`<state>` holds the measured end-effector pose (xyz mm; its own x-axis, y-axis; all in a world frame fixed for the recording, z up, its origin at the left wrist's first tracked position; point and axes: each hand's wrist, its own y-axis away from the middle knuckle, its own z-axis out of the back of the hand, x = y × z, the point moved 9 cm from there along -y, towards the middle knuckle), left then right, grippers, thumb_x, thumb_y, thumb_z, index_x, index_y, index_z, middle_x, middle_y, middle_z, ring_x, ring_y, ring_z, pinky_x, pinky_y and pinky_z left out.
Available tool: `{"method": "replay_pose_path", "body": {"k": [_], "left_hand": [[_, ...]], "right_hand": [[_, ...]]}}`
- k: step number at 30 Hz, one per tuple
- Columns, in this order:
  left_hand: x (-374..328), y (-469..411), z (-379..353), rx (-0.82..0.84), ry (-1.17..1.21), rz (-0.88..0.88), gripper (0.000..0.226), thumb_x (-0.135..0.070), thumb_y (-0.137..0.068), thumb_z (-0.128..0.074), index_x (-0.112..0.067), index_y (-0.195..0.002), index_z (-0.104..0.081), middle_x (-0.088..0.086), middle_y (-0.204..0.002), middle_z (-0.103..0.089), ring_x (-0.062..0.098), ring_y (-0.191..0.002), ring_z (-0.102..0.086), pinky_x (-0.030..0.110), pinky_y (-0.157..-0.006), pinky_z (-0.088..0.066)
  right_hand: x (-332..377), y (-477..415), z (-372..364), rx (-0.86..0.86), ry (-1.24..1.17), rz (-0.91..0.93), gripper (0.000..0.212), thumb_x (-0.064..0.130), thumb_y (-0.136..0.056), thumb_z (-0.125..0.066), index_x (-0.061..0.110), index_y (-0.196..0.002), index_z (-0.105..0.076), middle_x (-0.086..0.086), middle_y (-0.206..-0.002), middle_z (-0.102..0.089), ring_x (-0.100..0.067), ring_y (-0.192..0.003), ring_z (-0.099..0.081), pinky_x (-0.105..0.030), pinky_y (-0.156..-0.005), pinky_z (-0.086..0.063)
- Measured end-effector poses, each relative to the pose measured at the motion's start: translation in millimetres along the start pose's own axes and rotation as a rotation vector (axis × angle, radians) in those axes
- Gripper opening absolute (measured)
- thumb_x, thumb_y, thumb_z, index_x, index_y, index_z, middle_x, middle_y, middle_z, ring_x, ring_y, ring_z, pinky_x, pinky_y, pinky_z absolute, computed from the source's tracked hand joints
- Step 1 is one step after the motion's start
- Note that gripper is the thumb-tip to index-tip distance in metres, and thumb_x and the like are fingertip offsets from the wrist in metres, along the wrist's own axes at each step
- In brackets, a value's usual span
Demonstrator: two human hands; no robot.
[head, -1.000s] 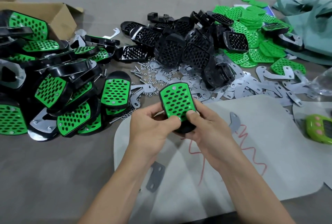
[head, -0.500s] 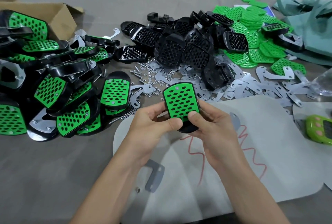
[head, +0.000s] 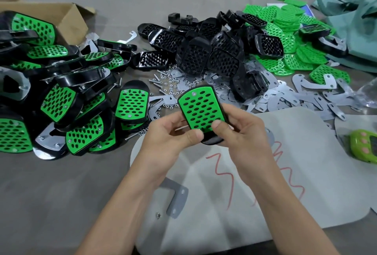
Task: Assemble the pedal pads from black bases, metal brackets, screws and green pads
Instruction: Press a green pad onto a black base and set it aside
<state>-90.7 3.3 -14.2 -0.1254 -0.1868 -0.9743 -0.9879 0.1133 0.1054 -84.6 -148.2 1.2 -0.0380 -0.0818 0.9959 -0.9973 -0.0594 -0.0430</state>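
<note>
Head view. Working over a pale mat [head: 306, 162] with rounded corners, marked with a red scribble [head: 230, 179]. Near edge of it cut off at the bottom of frame. Far edge just short of the scattered metal brackets [head: 306, 97].

Open room: bare grey table cover [head: 51, 183] at lower left, plus most of the mat to the right of the forearms. On the mat's left part, 1 loose bracket [head: 176, 199] with 1 small nut [head: 158, 215] just beside it.

Crowded on 3 sides beyond:
- heap of finished pedals [head: 57, 99] at left, near the mat's far-left corner
- pile of black bases [head: 208, 54] straight ahead
- spread of green pads [head: 285, 36] at far right

Screws and nuts [head: 167, 81] strewn between heap and bases. Cardboard box [head: 67, 17] behind the heap. Green handheld device [head: 365, 146] at the right edge, lying on another pale sheet.

Held pedal pad [head: 201, 109]: raised above the mat's far-left corner, green face toward the camera, top leaning slightly left. Black base showing as a rim and below the thumbs.

Grip, left hand [head: 171, 132]: curled round the lower left edge, thumb tip pressing the bottom of the green face.

Grip, right hand [head: 242, 130]: curled round the lower right edge, thumb on the green face just beside the other thumb.

Fingers of both behind the base, mostly hidden. Upper part of the pad clear of both hands.
</note>
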Motion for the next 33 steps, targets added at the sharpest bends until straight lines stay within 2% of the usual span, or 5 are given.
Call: {"method": "replay_pose_path", "body": {"k": [9,16,20,29,33], "left_hand": [[6.8,2.0,-5.3,-0.056,-0.065,0.0,0.039,0.013,-0.087,-0.066,-0.013,-0.115,-0.073,0.002,-0.108,-0.078,0.014,-0.101,-0.074,0.023,-0.083,-0.056],[18.1,3.6,2.7,-0.052,-0.133,0.036,0.038,0.009,-0.085,-0.073,-0.017,-0.113,-0.073,0.0,-0.108,-0.078,0.015,-0.106,-0.072,0.039,-0.099,-0.054],[15.3,-0.2,6.0,-0.068,-0.101,0.013,0.041,-0.005,-0.078,-0.074,-0.019,-0.116,-0.071,-0.001,-0.111,-0.078,0.017,-0.109,-0.071,0.036,-0.097,-0.055],[1.8,-2.6,8.6,-0.104,-0.128,-0.12,0.048,0.015,-0.08,-0.071,-0.019,-0.114,-0.074,-0.002,-0.109,-0.078,0.016,-0.106,-0.073,0.02,-0.087,-0.055],[6.0,-0.8,1.2,-0.131,-0.194,-0.116,0.043,0.007,-0.079,-0.072,-0.025,-0.109,-0.075,-0.005,-0.106,-0.079,0.013,-0.103,-0.074,0.021,-0.087,-0.056]], "right_hand": [[-16.2,0.3,2.9,-0.028,0.004,-0.079,0.03,0.006,-0.091,-0.057,0.026,-0.105,-0.074,-0.005,-0.1,-0.076,-0.03,-0.088,-0.073,-0.046,-0.072,-0.062],[-20.2,-1.3,3.3,0.021,0.513,-0.043,0.018,0.013,-0.095,-0.061,0.03,-0.101,-0.063,0.007,-0.09,-0.071,-0.016,-0.083,-0.068,-0.045,-0.069,-0.058],[-19.8,-1.7,0.3,0.017,0.364,-0.038,0.019,0.011,-0.093,-0.061,0.029,-0.098,-0.065,0.008,-0.092,-0.073,-0.016,-0.084,-0.072,-0.036,-0.068,-0.06],[-28.1,-4.8,-3.2,0.025,0.073,-0.1,0.017,0.011,-0.09,-0.059,0.019,-0.1,-0.069,-0.007,-0.098,-0.074,-0.033,-0.095,-0.071,-0.053,-0.077,-0.062],[-36.0,-10.7,4.3,0.042,0.067,-0.19,0.021,0.004,-0.096,-0.058,0.019,-0.103,-0.07,-0.005,-0.099,-0.075,-0.025,-0.092,-0.071,-0.039,-0.071,-0.062]]}}
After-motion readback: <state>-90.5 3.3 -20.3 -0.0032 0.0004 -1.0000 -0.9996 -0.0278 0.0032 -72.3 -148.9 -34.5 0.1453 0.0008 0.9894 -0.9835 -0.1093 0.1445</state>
